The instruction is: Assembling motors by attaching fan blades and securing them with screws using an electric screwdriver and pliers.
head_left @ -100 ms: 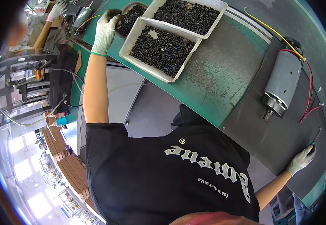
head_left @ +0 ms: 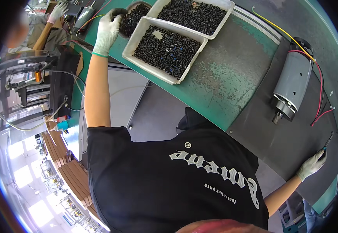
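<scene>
1. While the green-and-grey counter (head_left: 223, 77) runs across, two white trays, front (head_left: 147, 70) and rear (head_left: 228, 17), crowd its left
2. Grey motor (head_left: 295, 73), wires trailing, between trays and right hand
3. Round bowl (head_left: 125, 35) of dark parts, beside both trays
4. Gloved left hand (head_left: 108, 31), fingers curled at the bowl; cannot tell what it grips
5. Gloved right hand (head_left: 312, 165), closed around a thin tool (head_left: 329, 140) below the motor
</scene>
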Tool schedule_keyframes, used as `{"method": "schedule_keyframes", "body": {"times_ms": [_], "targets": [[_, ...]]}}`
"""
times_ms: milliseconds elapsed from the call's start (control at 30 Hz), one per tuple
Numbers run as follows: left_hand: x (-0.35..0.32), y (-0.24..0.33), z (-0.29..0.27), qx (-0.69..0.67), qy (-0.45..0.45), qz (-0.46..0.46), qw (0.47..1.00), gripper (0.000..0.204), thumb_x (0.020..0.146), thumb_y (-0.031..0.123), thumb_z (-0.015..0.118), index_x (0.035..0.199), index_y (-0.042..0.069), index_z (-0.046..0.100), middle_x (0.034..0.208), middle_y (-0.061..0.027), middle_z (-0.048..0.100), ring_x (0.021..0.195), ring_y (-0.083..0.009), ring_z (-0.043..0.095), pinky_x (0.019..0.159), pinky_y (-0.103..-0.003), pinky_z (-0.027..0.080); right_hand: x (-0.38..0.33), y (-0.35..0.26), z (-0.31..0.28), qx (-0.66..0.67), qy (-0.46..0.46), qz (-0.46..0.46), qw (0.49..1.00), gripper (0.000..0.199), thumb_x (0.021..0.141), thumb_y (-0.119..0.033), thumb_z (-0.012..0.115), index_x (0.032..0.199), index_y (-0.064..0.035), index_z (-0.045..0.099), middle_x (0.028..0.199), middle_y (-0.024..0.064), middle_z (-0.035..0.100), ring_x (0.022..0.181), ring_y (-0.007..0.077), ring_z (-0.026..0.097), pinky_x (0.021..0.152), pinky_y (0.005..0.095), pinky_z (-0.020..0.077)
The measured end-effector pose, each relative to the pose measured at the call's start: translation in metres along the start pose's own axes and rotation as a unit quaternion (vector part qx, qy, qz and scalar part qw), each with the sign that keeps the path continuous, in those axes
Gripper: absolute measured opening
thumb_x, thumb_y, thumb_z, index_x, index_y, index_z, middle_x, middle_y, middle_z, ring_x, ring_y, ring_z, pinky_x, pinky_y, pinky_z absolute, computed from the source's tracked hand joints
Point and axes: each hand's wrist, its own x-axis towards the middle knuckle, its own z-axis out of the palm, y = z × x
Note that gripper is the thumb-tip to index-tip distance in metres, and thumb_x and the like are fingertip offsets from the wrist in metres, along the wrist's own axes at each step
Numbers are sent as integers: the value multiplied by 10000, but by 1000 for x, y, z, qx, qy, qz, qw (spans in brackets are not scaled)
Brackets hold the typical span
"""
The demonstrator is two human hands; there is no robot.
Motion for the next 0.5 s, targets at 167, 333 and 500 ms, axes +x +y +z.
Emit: {"method": "schedule_keyframes", "body": {"times_ms": [167, 333, 500], "targets": [[0, 30, 2, 127, 30, 60, 990, 237, 889, 129, 592, 1076, -7, 645, 965, -106, 691, 847, -137, 626, 789, -289, 492, -4, -2, -8, 339, 103, 210, 911, 435, 1021, -309, 420, 1186, 78, 530, 1093, 191, 615, 950, 257, 642, 779, 369, 557], [-3, 32, -4, 137, 97, 61, 984, 268, 855, 164, 631, 1054, -14, 660, 977, -129, 701, 884, -211, 655, 824, -318, 495, 0, -27, -37, 276, 87, 90, 953, 411, 1021, -274, 400, 1234, 59, 513, 1159, 199, 598, 1014, 280, 634, 846, 371, 550], [-64, 152, 58, -485, 78, 20, 871, 206, 866, 54, 619, 1049, -38, 640, 948, -131, 689, 762, -132, 617, 723, -287, 511, 2, -103, -65, 571, -9, 113, 813, 459, 923, -155, 578, 1335, 10, 461, 1278, 172, 560, 1037, 257, 623, 942, 410, 487]]}}
